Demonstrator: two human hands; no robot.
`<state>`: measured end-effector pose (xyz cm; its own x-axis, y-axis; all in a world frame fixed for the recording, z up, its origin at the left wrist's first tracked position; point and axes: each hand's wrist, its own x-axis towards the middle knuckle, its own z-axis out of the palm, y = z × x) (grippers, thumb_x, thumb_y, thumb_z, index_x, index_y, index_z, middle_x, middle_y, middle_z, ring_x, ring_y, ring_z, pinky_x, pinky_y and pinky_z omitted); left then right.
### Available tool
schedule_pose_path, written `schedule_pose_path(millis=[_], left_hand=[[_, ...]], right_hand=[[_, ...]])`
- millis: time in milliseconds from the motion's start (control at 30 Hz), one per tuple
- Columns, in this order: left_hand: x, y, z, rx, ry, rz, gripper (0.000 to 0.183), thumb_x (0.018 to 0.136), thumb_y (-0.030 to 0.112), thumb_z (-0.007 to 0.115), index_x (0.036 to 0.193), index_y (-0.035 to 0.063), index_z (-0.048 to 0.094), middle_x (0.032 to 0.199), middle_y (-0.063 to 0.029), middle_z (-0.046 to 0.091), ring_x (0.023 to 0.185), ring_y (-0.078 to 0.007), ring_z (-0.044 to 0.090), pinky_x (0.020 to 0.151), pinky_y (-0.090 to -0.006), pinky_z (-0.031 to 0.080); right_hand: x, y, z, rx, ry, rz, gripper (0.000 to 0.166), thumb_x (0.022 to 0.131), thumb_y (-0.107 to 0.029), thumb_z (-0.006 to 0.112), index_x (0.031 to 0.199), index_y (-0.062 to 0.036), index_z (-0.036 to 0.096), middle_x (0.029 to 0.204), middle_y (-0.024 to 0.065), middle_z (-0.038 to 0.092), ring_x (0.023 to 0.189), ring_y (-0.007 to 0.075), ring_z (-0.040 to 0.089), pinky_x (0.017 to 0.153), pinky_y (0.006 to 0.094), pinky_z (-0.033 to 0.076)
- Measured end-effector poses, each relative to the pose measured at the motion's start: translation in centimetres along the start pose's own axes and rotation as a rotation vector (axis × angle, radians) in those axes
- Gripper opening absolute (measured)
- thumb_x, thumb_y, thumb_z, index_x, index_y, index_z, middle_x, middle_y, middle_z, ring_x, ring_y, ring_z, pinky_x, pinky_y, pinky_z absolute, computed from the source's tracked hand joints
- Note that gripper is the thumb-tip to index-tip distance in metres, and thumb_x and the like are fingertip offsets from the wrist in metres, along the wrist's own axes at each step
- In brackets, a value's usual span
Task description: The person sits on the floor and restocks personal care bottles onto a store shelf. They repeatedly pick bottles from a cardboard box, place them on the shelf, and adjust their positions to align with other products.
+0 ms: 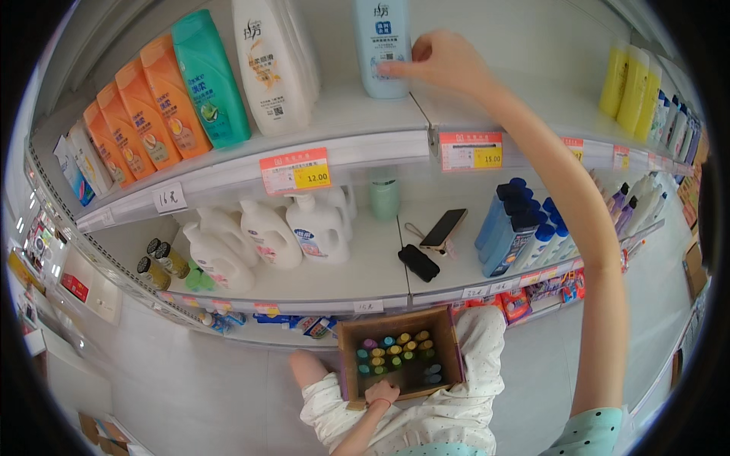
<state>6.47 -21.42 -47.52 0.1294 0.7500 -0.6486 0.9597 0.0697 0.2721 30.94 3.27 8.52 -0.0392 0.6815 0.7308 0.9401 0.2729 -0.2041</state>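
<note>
My right hand is raised to the top shelf and grips the side of a light blue shampoo bottle, thumb across its front. The bottle stands upright on the shelf near a seam. My left hand rests at the near wall of an open cardboard box between my legs; its fingers are partly hidden, so its hold is unclear. Inside the box, capped bottles in yellow, green, blue and purple stand upright. White bottles stand left of the light blue one.
Orange bottles and a green bottle line the upper left. Yellow bottles stand at the right. Below are white pump jugs, a smartphone, a black case and blue bottles. Price tags line the shelf edges.
</note>
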Motion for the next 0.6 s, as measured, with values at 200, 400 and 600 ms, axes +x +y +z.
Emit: schedule_pose_path(millis=[200, 400, 600], left_hand=[[-0.4, 0.5, 0.1, -0.031, 0.056, 0.009, 0.034, 0.076, 0.037, 0.053, 0.089, 0.0103, 0.069, 0.089, -0.0143, 0.067, 0.087, -0.0295, 0.063, 0.074, -0.0388, 0.05], [-0.7, 1.2, -0.5, -0.016, 0.049, -0.032, 0.03, 0.074, 0.037, 0.055, 0.092, 0.0192, 0.069, 0.092, -0.0108, 0.067, 0.09, -0.0283, 0.063, 0.077, -0.0382, 0.049], [-0.6, -0.4, 0.6, -0.091, 0.148, -0.034, 0.036, 0.074, 0.037, 0.053, 0.089, 0.0077, 0.069, 0.093, -0.0153, 0.066, 0.09, -0.0288, 0.063, 0.075, -0.0376, 0.05]], right_hand=[[-1.7, -1.8, -4.4, 0.207, 0.479, -0.184, 0.04, 0.074, -0.041, 0.067, 0.076, -0.0011, 0.064, 0.072, 0.0058, 0.064, 0.064, 0.0139, 0.059, 0.054, 0.0268, 0.044], [-9.4, -4.4, -7.1, 0.648, 0.145, -0.446, 0.017, 0.075, -0.015, 0.066, 0.086, -0.002, 0.064, 0.078, 0.0028, 0.065, 0.063, 0.0122, 0.057, 0.055, 0.0224, 0.043], [-20.9, -6.8, 2.5, 1.124, -1.553, -0.677, 0.042, 0.083, -0.017, 0.063, 0.116, 0.0052, 0.05, 0.098, 0.0162, 0.061, 0.084, 0.0282, 0.061, 0.073, 0.0342, 0.05]])
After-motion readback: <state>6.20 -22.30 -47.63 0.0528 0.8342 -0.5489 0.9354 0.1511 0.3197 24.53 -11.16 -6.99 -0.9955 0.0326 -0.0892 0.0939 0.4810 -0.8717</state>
